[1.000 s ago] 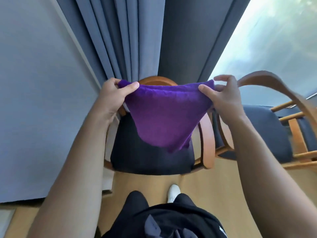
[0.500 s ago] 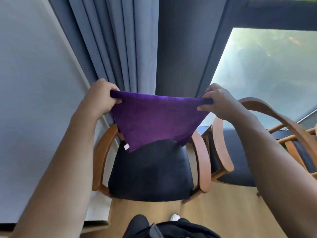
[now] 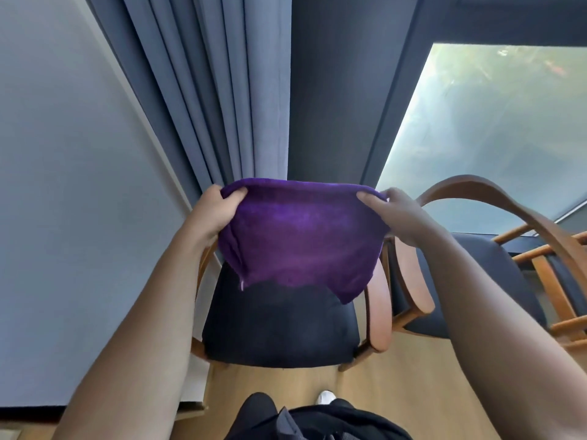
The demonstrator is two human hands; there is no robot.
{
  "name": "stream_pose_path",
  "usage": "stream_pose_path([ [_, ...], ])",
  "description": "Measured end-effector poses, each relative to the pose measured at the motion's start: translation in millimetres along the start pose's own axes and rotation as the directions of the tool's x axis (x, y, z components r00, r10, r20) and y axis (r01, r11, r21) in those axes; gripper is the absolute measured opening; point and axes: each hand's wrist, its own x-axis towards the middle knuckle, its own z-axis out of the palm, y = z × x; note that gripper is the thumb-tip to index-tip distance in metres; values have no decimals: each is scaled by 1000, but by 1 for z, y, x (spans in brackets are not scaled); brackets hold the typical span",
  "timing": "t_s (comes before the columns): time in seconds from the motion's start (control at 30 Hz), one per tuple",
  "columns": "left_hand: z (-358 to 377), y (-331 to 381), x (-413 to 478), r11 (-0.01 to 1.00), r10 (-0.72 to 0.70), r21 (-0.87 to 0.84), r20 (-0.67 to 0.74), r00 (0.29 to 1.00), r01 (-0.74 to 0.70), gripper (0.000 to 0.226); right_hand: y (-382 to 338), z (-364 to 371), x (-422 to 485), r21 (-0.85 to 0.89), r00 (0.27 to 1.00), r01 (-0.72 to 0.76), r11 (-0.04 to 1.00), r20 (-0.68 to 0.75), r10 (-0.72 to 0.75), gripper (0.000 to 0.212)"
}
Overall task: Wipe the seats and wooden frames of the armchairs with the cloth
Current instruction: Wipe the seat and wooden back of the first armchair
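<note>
I hold a purple cloth (image 3: 301, 239) stretched out in the air over the near armchair. My left hand (image 3: 216, 214) pinches its top left corner and my right hand (image 3: 394, 214) pinches its top right corner. Beneath the hanging cloth is the armchair's dark seat (image 3: 279, 328), framed by a wooden right armrest (image 3: 379, 312); the cloth hides the chair's back. A second armchair stands to the right, with a dark seat (image 3: 495, 281) and a curved wooden frame (image 3: 495, 193).
Blue-grey curtains (image 3: 228, 90) hang behind the near chair, a grey wall (image 3: 63, 185) runs along the left, and a large window (image 3: 495, 131) fills the upper right. The floor (image 3: 397, 395) is light wood. My dark trousers and a white shoe (image 3: 325, 397) show at the bottom.
Both hands have spread the cloth wider and flatter, so more of it hangs over the seat. The view has tilted a little, showing more of the chair seat.
</note>
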Motion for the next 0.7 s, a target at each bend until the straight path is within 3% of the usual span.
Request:
stream_pose_path([
  [0.07, 4, -10, 0, 971, -139, -176, 141, 980, 163, 15, 11, -1, 2, 144, 973, -144, 979, 198, 114, 36],
  [0.1, 4, -14, -2, 952, -177, -215, 193, 965, 218, 22, 18, -2, 3, 234, 956, -210, 949, 253, 149, 40],
  [0.17, 4, -27, -2, 926, -204, -277, 208, 957, 257, 38, 35, 1, 8, 382, 943, -288, 878, 272, 191, 51],
  [0.27, 13, -42, -2, 922, -181, -320, 139, 974, 217, 33, 56, 16, 8, 432, 947, -314, 846, 204, 247, 55],
  [0.37, 24, -58, -4, 975, -74, -201, 104, 992, 94, 29, 64, 33, 0, 430, 970, -243, 869, 130, 206, 22],
  [0.47, 25, -74, 1, 997, -10, 81, 83, 996, 3, 23, 61, 38, -5, 253, 977, -204, 946, 107, 182, 15],
  [0.53, 23, -79, 5, 967, -32, 254, 50, 998, 19, 41, 58, 36, -6, 42, 969, -233, 972, 89, 229, 22],
  [0.6, 24, -78, 4, 946, -79, 311, -46, 996, 90, 61, 56, 34, -5, -37, 962, -272, 962, 24, 273, 27],
  [0.67, 24, -76, 5, 976, -140, 153, -91, 986, 153, 82, 55, 32, -2, 76, 956, -291, 954, 53, 287, 33],
  [0.7, 22, -75, 6, 984, -176, 24, -47, 983, 177, 98, 54, 31, -1, 164, 953, -299, 940, 108, 284, 42],
])
